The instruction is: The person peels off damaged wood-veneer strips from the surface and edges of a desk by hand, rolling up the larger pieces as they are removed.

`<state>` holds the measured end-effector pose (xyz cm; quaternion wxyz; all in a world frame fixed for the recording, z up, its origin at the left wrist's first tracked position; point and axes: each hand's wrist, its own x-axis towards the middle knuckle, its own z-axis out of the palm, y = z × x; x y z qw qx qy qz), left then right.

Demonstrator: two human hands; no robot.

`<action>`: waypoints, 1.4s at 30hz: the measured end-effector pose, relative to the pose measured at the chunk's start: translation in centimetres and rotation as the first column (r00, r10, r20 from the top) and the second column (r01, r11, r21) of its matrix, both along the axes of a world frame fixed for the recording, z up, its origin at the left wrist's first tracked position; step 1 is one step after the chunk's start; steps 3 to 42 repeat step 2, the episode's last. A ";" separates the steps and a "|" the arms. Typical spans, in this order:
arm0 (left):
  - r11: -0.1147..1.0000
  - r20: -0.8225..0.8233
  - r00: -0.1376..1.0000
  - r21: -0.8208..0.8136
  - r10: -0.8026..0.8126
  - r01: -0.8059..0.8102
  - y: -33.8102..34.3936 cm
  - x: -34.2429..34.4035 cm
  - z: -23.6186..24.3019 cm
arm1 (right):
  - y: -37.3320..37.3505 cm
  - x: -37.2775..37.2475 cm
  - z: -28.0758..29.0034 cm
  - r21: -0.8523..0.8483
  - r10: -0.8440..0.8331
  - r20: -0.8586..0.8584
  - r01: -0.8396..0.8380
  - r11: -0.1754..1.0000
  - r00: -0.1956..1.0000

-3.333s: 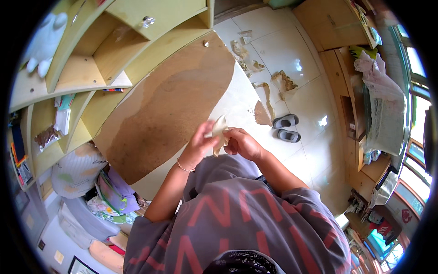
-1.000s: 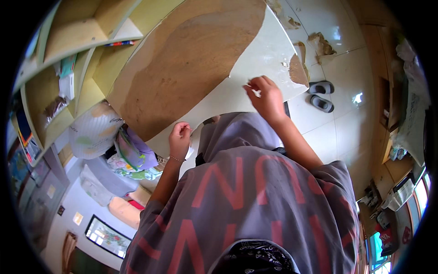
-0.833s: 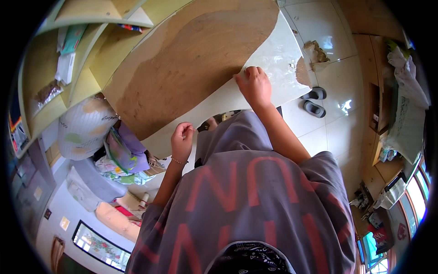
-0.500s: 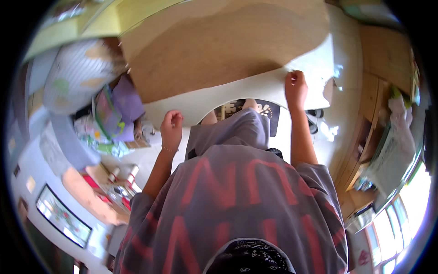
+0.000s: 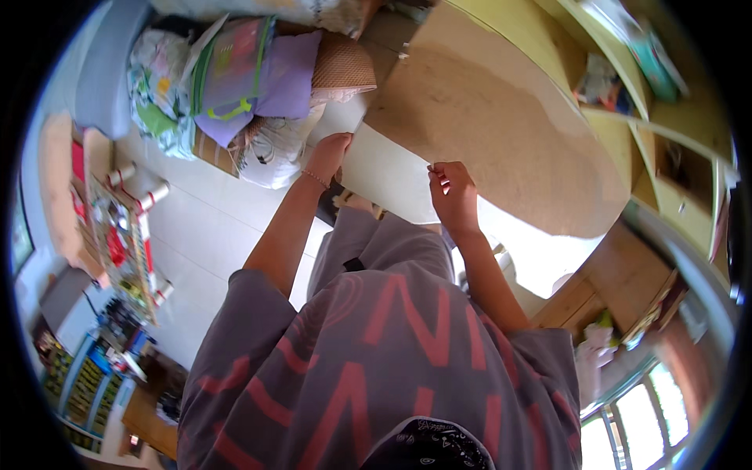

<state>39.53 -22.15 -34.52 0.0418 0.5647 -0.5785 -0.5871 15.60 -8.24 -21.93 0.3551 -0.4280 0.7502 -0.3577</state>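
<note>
Both your hands sit on the near edge of the white sheet, one at each end of the stretch between them.

Your left hand (image 5: 333, 150) closes its grip on the corner of the white sheet (image 5: 392, 176), where it meets the brown board (image 5: 493, 133). Your right hand (image 5: 453, 196) pinches the same edge further along, fingers curled shut on it. The sheet's long axis runs from one grip to the other, and the board lies just beyond both, away from your body. The heap of bags and cushions (image 5: 251, 86) lies just outside your left grip.
</note>
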 end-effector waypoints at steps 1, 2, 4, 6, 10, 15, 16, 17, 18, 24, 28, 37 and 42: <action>1.000 -0.164 0.986 0.015 -0.019 0.022 0.0 1.0 -0.2 | -1.3 0.7 0.2 0.026 0.029 -0.016 -0.029 0.999 0.999; 0.957 -0.197 0.965 0.265 0.173 -0.118 -0.3 1.0 0.4 | -2.5 1.4 0.1 0.052 0.062 -0.029 -0.060 0.997 0.998; 0.957 -0.197 0.965 0.265 0.173 -0.118 -0.3 1.0 0.4 | -2.5 1.4 0.1 0.052 0.062 -0.029 -0.060 0.997 0.998; 0.957 -0.197 0.965 0.265 0.173 -0.118 -0.3 1.0 0.4 | -2.5 1.4 0.1 0.052 0.062 -0.029 -0.060 0.997 0.998; 0.957 -0.197 0.965 0.265 0.173 -0.118 -0.3 1.0 0.4 | -2.5 1.4 0.1 0.052 0.062 -0.029 -0.060 0.997 0.998; 0.957 -0.197 0.965 0.265 0.173 -0.118 -0.3 1.0 0.4 | -2.5 1.4 0.1 0.052 0.062 -0.029 -0.060 0.997 0.998; 0.957 -0.197 0.965 0.265 0.173 -0.118 -0.3 1.0 0.4 | -2.5 1.4 0.1 0.052 0.062 -0.029 -0.060 0.997 0.998; 0.957 -0.197 0.965 0.265 0.173 -0.118 -0.3 1.0 0.4 | -2.5 1.4 0.1 0.052 0.062 -0.029 -0.060 0.997 0.998; 0.957 -0.197 0.965 0.265 0.173 -0.118 -0.3 1.0 0.4 | -2.5 1.4 0.1 0.052 0.062 -0.029 -0.060 0.997 0.998; 0.957 -0.197 0.965 0.265 0.173 -0.118 -0.3 1.0 0.4 | -2.5 1.4 0.1 0.052 0.062 -0.029 -0.060 0.997 0.998; 0.957 -0.197 0.965 0.265 0.173 -0.118 -0.3 1.0 0.4 | -2.5 1.4 0.1 0.052 0.062 -0.029 -0.060 0.997 0.998; 0.957 -0.197 0.965 0.265 0.173 -0.118 -0.3 1.0 0.4 | -2.5 1.4 0.1 0.052 0.062 -0.029 -0.060 0.997 0.998; 0.957 -0.197 0.965 0.265 0.173 -0.118 -0.3 1.0 0.4 | -2.5 1.4 0.1 0.052 0.062 -0.029 -0.060 0.997 0.998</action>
